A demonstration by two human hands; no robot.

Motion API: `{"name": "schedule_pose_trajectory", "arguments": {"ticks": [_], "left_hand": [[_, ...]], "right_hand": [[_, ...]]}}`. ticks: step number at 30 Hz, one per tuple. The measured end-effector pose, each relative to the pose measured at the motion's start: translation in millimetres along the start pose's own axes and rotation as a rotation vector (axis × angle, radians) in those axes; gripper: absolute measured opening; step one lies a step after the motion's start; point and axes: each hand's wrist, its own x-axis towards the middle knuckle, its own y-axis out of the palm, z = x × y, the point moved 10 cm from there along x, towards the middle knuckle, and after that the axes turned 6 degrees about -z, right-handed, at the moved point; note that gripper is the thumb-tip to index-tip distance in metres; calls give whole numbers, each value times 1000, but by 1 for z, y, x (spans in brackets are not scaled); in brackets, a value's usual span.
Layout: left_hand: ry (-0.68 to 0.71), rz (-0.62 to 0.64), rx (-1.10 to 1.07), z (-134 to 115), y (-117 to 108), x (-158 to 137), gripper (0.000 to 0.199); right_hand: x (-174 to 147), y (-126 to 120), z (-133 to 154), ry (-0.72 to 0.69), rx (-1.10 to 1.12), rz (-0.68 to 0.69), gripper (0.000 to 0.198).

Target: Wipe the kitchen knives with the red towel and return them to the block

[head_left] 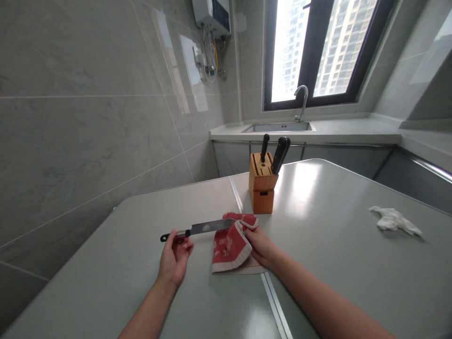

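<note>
1. Nearest, the left hand (173, 261) grasped the black handle of a kitchen knife (208, 227), with the thumb along it and the fingers curled beneath.
2. The right hand (260, 245) clutched a red towel (229, 249) with pale edging and a pale pattern, folded about the front of the blade; the tip was hidden inside.
3. The knife was thus between the two hands, above the folding-style table (310, 292) and out of any slot. The blade stood bare from the handle to the towel's edge.
4. Judging by this hold, wiping appeared to be under way: the towel was already on the blade, but neither knife nor towel had been put down. Whether the covered part was clean could not be told.
5. Well off to the right lay a crumpled white tissue (393, 220), apart from both hands.
6. Beyond the towel stood a wooden knife block (262, 183), upright, with at least two black handles (264, 148) projecting from its top. Other slots showed no handle, so the held knife's return, if meant, was not yet done.
7. Farthest, a counter (353, 126) carried a sink and faucet (302, 101) below a window.
</note>
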Motion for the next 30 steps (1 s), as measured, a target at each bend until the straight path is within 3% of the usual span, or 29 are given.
{"name": "schedule_pose_trajectory", "arguments": {"ticks": [14,30], "left_hand": [[-7,4,-39,-2,5,-5,18],[-18,13,-96,-1,1,-1,17]], "right_hand": [[-4,7,6,10,14,1,42],[3,-3,1,-12,49,-22,31]]}}
